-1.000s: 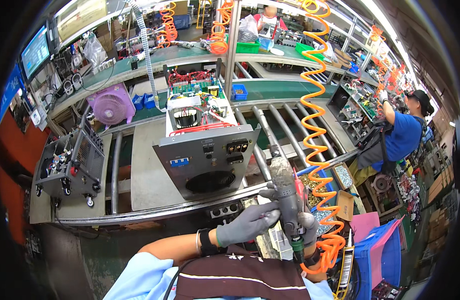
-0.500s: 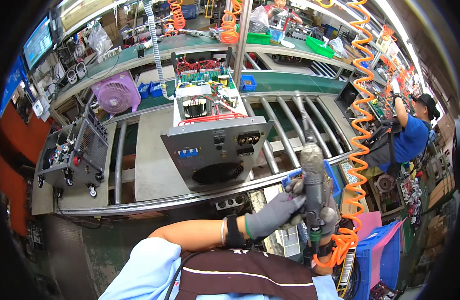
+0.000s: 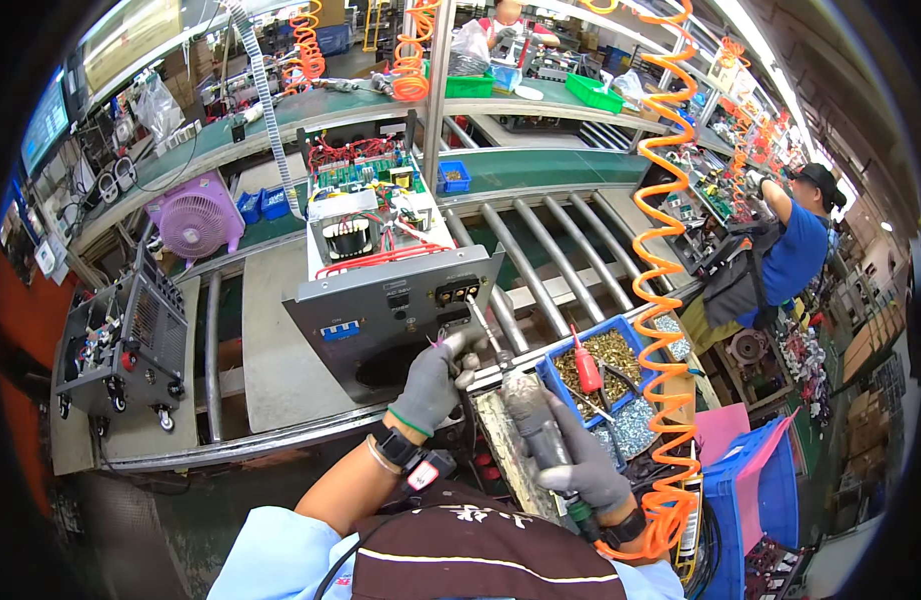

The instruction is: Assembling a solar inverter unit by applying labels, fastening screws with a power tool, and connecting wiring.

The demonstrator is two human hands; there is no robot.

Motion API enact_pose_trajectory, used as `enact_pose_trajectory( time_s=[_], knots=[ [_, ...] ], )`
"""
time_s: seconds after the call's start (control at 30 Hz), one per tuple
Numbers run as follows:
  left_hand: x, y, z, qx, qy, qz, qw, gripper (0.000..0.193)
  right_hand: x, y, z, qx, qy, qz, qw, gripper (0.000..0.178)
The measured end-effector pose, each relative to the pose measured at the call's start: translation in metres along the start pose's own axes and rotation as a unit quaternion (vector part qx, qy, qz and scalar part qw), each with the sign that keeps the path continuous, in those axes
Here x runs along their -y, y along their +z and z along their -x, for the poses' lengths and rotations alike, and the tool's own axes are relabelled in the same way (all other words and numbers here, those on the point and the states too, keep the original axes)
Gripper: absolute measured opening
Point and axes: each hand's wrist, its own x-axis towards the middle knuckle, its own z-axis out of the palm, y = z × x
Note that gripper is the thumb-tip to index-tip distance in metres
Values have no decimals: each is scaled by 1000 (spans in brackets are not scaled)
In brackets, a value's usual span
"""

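Head cam: right hand (image 3: 593, 465) has its fingers wrapped round a power driver (image 3: 534, 425). The driver's long axis runs from near right to far left, so the shaft slants toward the black socket block (image 3: 459, 293) on the right part of the grey panel (image 3: 381, 325). Tip looks right at that block, but can't tell if it's actually touching. Left hand (image 3: 433, 385) is the closer one to the panel, just left of the shaft, fingers curled, and honestly can't tell if there's something small pinched in there. Blue bin (image 3: 552, 385) of screws sits right of the driver, red-handled tool (image 3: 587, 370) lying on it, orange coiled hose (image 3: 666, 530) bunched beside the right wrist.
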Motion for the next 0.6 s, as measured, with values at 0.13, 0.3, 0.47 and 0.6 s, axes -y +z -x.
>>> enact_pose_trajectory(
  time_s=[0.13, 0.3, 0.47, 0.6],
  knots=[
    [-7, 25, -9, 30, 6, 31, 999, 28, -19, -10, -13, -16, -22, 24, 999, 103],
    [-8, 23, -23, 50, 11, 30, 998, 21, -27, -15, -19, -4, -40, 7, 999, 102],
    [-6, 25, -20, 44, 16, -3, 999, 20, -22, -12, -14, -1, -22, -8, 1000, 102],
    [-7, 17, -20, 58, 33, 11, 998, 21, -20, -11, -16, -2, 0, -6, 1000, 102]
  ],
)
